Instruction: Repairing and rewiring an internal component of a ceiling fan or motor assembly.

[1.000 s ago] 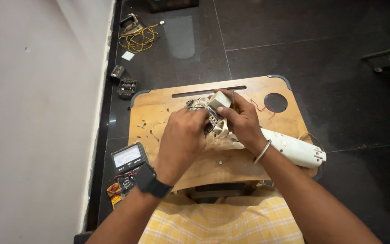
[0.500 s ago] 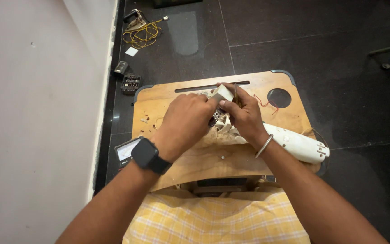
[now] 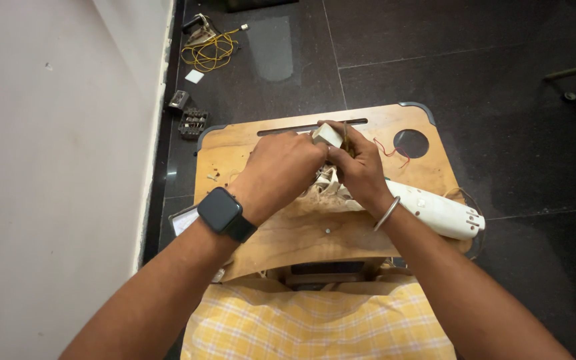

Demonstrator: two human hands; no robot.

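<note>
Both hands meet over the middle of a small wooden lap table. My left hand, with a black smartwatch on its wrist, and my right hand, with a metal bangle, together grip a small cream-coloured part that sticks up between the fingers. Under the hands lies a tangle of pale wires and parts, mostly hidden. A long white plastic casing runs out to the right below my right wrist. Thin red wires trail beside my right hand.
The table has a round hole at its far right and a slot along its far edge. A meter peeks out at the table's left edge. On the dark floor lie a yellow wire coil, a small black case and a white wall to the left.
The view has shifted slightly. My left forearm has swung further over the meter. Both hands stay closed on the small part at the same spot.
</note>
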